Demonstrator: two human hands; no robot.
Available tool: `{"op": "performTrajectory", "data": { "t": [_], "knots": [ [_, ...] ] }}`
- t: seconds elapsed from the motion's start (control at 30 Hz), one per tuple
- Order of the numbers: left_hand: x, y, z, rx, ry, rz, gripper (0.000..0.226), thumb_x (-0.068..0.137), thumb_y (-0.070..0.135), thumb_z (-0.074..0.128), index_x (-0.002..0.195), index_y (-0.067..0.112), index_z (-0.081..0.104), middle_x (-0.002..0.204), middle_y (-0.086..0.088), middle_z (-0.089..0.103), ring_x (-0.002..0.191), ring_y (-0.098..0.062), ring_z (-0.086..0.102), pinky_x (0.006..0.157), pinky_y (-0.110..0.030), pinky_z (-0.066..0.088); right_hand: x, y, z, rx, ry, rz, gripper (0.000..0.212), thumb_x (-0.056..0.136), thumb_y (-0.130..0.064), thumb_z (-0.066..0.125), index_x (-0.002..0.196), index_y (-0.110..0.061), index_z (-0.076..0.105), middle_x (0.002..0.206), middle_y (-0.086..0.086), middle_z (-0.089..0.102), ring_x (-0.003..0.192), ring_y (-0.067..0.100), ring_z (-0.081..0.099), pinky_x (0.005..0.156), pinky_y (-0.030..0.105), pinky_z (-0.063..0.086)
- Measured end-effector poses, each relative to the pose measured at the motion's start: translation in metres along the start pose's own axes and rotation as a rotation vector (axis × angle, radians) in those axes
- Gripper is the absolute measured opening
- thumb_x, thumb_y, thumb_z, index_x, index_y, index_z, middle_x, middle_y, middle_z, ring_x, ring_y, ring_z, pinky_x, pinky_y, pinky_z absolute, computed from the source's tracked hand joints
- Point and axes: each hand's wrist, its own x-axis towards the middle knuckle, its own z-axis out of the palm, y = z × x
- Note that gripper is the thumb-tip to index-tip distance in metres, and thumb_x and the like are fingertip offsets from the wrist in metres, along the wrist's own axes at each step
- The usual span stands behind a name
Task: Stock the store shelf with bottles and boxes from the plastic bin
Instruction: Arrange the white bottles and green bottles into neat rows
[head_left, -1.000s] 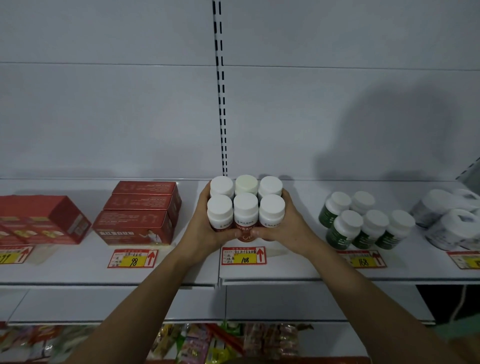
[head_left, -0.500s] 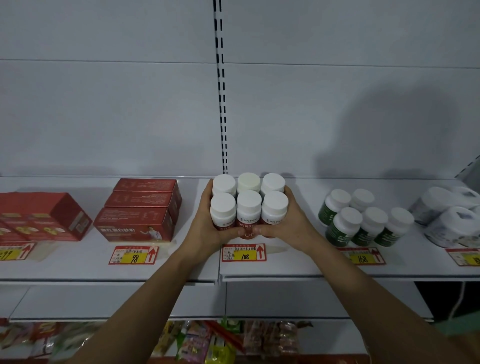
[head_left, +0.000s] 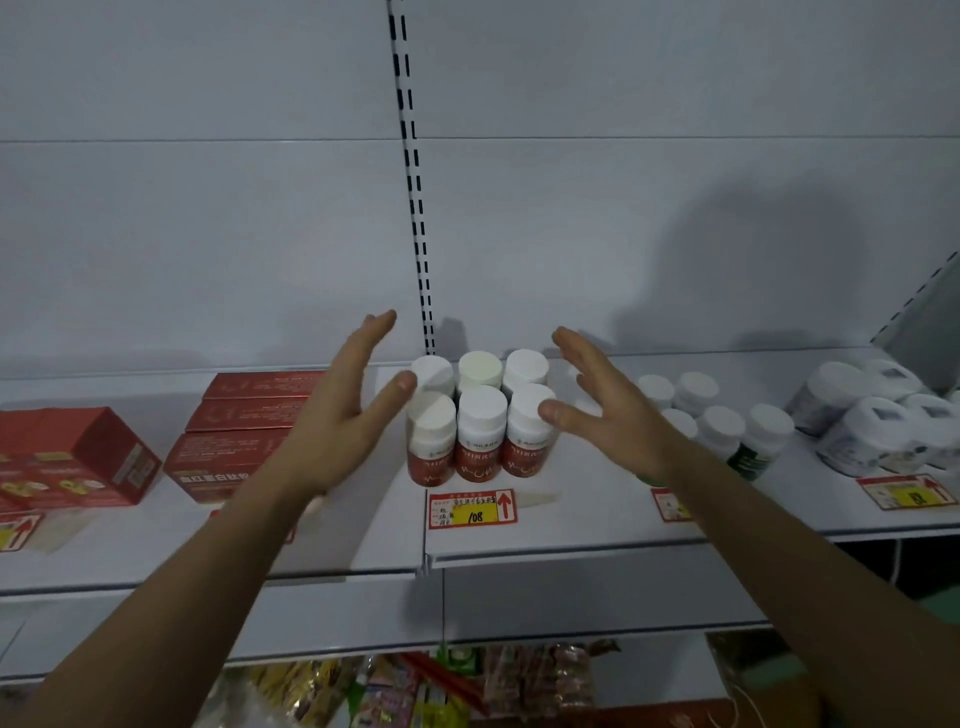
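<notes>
head view shows the store shelf (head_left: 519, 540) from the left side to the right. at the far left stands a red box (head_left: 78, 457), and next to it a stack of red boxes (head_left: 234, 441), all on the shelf. then comes the left hand (head_left: 337, 421), which is open with the fingers straight and spread, just beside the left side of the red bottles (head_left: 478, 415); its thumb is very near the front left cap, but if it touches is not clear. the red bottles stand upright in a tight group of six with white caps, two rows of three, on the shelf behind the yellow price tag (head_left: 471, 510). on the other side the right hand (head_left: 602, 405) is also open, the fingers straight, and its thumb is close to the front right cap. further right stand the green bottles (head_left: 727, 421), partly hidden by the right arm, and at the far right some white jars (head_left: 872, 421).

half a second ago both hands were pressed around the six bottles and held them together; now they have let go and moved apart. this probably means that this group is placed and the person can go back to the plastic bin, which is not in view, for more items
</notes>
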Motion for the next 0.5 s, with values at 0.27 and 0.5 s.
{"op": "performTrajectory", "data": {
  "t": [0.27, 0.5],
  "knots": [
    [0.022, 0.035, -0.019, 0.357, -0.159, 0.148, 0.069, 0.103, 0.060, 0.031, 0.159, 0.020, 0.028, 0.166, 0.006, 0.023, 0.154, -0.004, 0.006, 0.121, -0.026, 0.010, -0.018, -0.020, -0.051, -0.434, 0.017, -0.082, 0.072, 0.095, -0.040, 0.064, 0.157, -0.028, 0.031, 0.164, -0.013, 0.028, 0.146, -0.004, 0.019, 0.117, 0.020, 0.016],
    [0.035, 0.064, 0.012, 0.420, -0.279, 0.328, 0.078, 0.095, 0.068, 0.025, 0.158, 0.020, 0.030, 0.166, 0.001, 0.026, 0.156, -0.012, 0.010, 0.126, -0.042, 0.017, -0.056, 0.000, -0.095, -0.544, 0.094, -0.008, 0.059, 0.102, -0.028, 0.056, 0.157, -0.022, 0.034, 0.162, -0.008, 0.032, 0.147, 0.006, 0.029, 0.117, 0.022, 0.020]
  ]
}}
